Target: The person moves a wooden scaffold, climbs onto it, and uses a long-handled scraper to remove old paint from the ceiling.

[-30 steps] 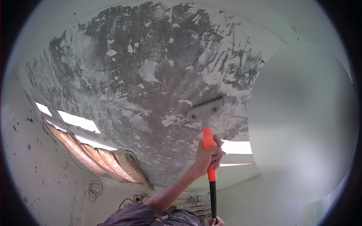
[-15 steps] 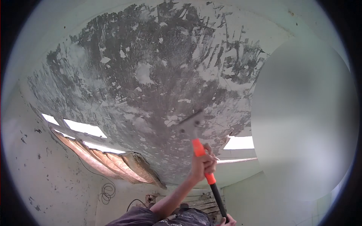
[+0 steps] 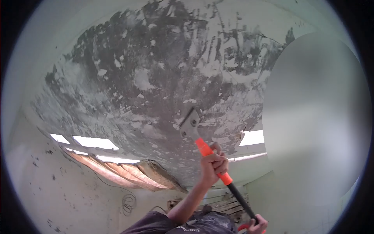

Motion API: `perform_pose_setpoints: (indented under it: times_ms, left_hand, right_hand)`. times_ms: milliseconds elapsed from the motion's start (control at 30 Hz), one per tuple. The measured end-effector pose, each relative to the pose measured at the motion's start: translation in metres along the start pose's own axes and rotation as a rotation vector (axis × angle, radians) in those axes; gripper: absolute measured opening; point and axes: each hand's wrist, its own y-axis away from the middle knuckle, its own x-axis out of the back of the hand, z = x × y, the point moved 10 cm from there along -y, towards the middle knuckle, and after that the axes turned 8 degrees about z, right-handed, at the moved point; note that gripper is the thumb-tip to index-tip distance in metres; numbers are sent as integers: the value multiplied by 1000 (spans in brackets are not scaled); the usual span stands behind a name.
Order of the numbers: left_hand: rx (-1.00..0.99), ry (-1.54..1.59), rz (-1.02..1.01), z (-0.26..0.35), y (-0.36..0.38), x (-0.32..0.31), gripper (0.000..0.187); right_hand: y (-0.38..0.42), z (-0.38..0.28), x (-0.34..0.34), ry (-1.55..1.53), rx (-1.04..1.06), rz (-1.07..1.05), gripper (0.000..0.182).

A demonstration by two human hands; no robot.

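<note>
A long-handled scraper (image 3: 190, 124) slants across the lower middle of the view, its flat metal head up against the patchy ceiling (image 3: 156, 66). My left hand (image 3: 215, 165) wraps round the orange part of its handle, below the head. Lower down, at the bottom edge, my right hand (image 3: 258, 225) closes round the black end of the handle, with some orange showing beside the fingers. Dark grey surface and ragged white remnants surround the blade.
Bright window openings (image 3: 96, 142) lie at the left, above a hanging tan sheet (image 3: 120, 173). Another opening (image 3: 252, 138) is at the right. A coiled cable (image 3: 128, 203) hangs on the left wall. Wooden slats (image 3: 230, 206) show low behind me. A large blur covers the right side.
The scraper's head has moved slightly left and its blade edge now slopes more steeply. Both hands have shifted right in view, the right one more. The surroundings have shifted a little too.
</note>
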Motion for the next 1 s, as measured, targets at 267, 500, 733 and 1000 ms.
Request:
perform_pose_setpoints:
  times_ms: [267, 500, 733, 1000]
  left_hand:
    - [-86, -2, -15, 33, 6, 9, 16]
    - [238, -138, 30, -136, -23, 51, 15]
    - [291, -284, 162, -167, -28, 90, 14]
    - [251, -393, 166, -166, -38, 95, 13]
  right_hand:
    - [-7, 8, -13, 64, 37, 82, 34]
    - [58, 127, 13, 150, -261, 70, 23]
    - [66, 178, -17, 110, -335, 122, 24]
    - [58, 183, -54, 14, -242, 23, 36]
